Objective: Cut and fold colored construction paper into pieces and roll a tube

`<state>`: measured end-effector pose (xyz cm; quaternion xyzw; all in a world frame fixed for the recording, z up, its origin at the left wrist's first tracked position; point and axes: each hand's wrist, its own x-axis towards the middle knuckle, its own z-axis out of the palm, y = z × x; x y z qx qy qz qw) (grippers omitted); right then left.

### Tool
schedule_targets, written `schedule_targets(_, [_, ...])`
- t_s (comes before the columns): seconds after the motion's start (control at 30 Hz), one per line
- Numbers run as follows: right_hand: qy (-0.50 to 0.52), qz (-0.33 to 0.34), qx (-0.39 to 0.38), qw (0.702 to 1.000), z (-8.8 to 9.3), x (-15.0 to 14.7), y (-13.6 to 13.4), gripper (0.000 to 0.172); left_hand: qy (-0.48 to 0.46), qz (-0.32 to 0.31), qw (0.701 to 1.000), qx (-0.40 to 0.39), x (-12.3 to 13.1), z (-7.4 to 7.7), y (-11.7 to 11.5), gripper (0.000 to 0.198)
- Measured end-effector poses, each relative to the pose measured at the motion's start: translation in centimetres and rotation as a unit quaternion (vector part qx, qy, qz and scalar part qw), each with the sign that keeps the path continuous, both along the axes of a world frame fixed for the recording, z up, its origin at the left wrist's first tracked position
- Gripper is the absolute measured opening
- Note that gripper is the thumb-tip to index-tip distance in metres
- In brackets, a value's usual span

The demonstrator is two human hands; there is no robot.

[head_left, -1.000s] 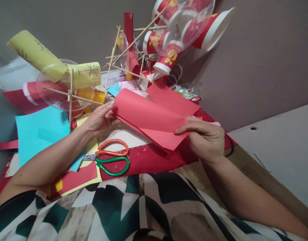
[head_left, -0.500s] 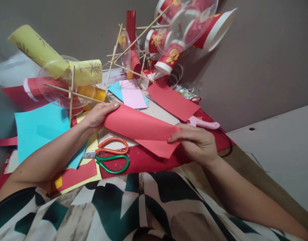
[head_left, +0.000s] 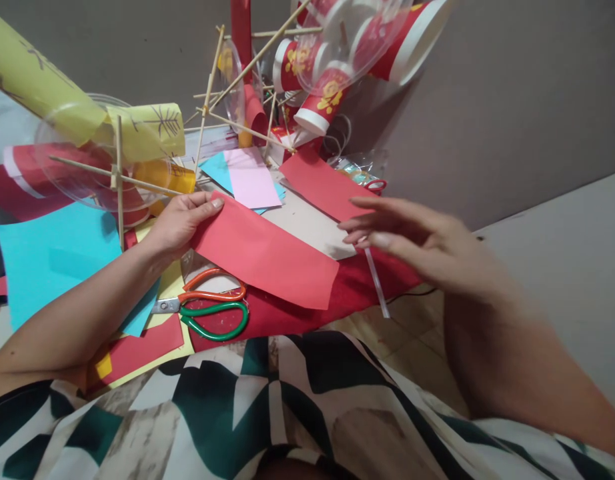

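My left hand (head_left: 180, 223) pinches the left end of a folded red paper (head_left: 267, 253), which lies slanted across the table's middle. My right hand (head_left: 422, 243) hovers off the paper to its right, fingers stretched out and a little blurred. A thin white stick (head_left: 377, 287) shows just under those fingers; I cannot tell whether they touch it. Orange and green scissors (head_left: 212, 310) lie just in front of the red paper.
Pink paper (head_left: 247, 177), a cyan sheet (head_left: 47, 257) and another red sheet (head_left: 320, 187) lie around. Behind stand red paper cups (head_left: 317, 110) on wooden sticks, a clear plastic dome (head_left: 87, 167) and yellow paper rolls (head_left: 142, 130). A pale floor (head_left: 562, 267) lies right.
The red paper was folded over and laid down flatter. My right hand let go of it and lifted to the right with its fingers spread. The view shifted slightly.
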<state>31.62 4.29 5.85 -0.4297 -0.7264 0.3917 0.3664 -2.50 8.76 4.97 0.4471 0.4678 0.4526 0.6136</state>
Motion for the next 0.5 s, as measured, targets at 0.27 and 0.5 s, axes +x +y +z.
schedule_targets(0.27, [0.006, 0.112, -0.135, 0.985, 2.1, -7.2, 3.8, 0.05, 0.015, -0.078, 0.997, -0.015, 0.8, 0.4, -1.8, 0.025])
schedule_targets(0.5, [0.039, 0.19, -0.17, 0.966, 0.3, -11.7, 4.6, 0.052, -0.006, -0.119, 0.993, -0.019, 0.7, 0.2, -2.0, 0.025])
